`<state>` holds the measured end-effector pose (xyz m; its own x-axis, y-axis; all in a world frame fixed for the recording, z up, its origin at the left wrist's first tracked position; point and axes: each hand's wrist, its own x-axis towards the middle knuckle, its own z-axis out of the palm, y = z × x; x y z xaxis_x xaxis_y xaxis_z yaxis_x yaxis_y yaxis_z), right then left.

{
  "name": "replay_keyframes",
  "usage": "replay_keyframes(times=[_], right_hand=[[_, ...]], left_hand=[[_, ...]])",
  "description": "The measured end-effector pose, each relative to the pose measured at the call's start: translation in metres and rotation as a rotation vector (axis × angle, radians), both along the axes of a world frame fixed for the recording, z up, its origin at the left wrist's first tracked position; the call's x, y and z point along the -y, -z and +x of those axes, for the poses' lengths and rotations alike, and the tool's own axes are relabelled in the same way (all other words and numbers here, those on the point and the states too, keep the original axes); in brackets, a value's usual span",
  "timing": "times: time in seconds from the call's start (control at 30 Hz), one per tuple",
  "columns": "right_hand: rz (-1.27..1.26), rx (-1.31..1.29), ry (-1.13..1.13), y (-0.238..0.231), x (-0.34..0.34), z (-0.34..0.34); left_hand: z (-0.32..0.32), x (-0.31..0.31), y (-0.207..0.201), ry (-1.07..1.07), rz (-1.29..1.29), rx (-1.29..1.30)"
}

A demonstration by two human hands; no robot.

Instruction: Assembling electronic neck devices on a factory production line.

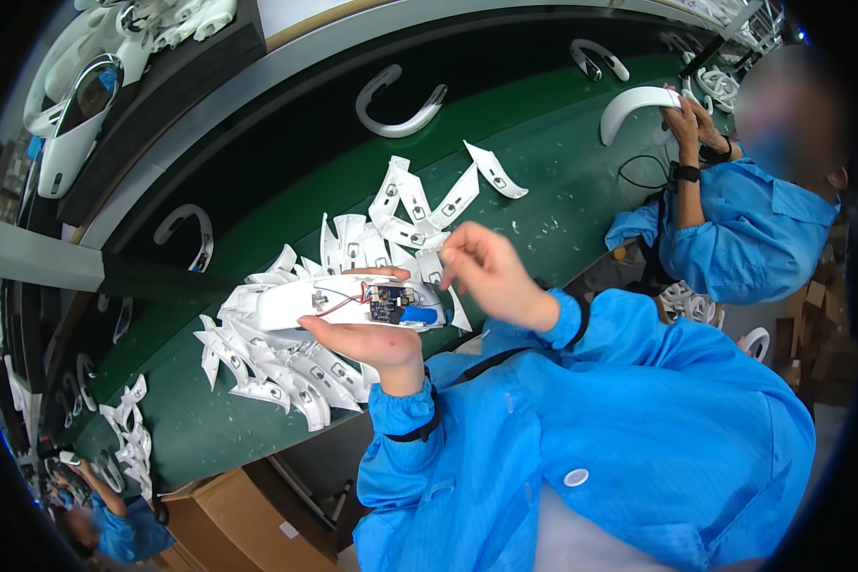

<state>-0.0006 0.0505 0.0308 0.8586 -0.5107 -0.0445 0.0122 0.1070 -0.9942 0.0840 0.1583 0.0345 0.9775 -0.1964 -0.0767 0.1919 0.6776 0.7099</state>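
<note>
My left hand is closed round a long white plastic shell, thumb along the near side and fingers showing at the far side. Inside the shell sit a dark circuit board, red and blue wires, and a blue block near its right end. Just beyond that end, my right hand is raised with its fingers curled together in a pinch. Whatever lies between those fingertips is too small to make out. Many white curved cover pieces are heaped under and around the shell.
Neck-ring-shaped white housings lie along the conveyor belt behind the green table. At right, a co-worker in blue holds a white curved housing. Another person works at lower left, beside a cardboard box.
</note>
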Motion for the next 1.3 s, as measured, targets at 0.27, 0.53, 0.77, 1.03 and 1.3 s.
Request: replay_keyframes(times=[0.27, 0.53, 0.77, 1.03, 1.3], right_hand=[[-0.182, -0.048, -0.145, -0.019, -0.001, -0.006], [-0.549, 0.081, -0.06, -0.011, -0.011, 0.004], [-0.712, 0.042, 0.104, -0.011, 0.001, -0.003], [-0.922, -0.387, -0.109, 0.1, 0.084, -0.059], [-0.757, -0.265, -0.125, 0.063, 0.078, -0.044]], left_hand=[[-0.004, 0.006, 0.001, -0.007, 0.018, -0.023], [-0.006, 0.013, 0.006, 0.05, 0.02, 0.008], [-0.002, 0.013, 0.013, -0.01, 0.025, -0.074], [0.013, -0.011, -0.011, 0.486, -0.057, -0.326], [0.0, -0.011, -0.017, 0.716, -0.137, -0.454]])
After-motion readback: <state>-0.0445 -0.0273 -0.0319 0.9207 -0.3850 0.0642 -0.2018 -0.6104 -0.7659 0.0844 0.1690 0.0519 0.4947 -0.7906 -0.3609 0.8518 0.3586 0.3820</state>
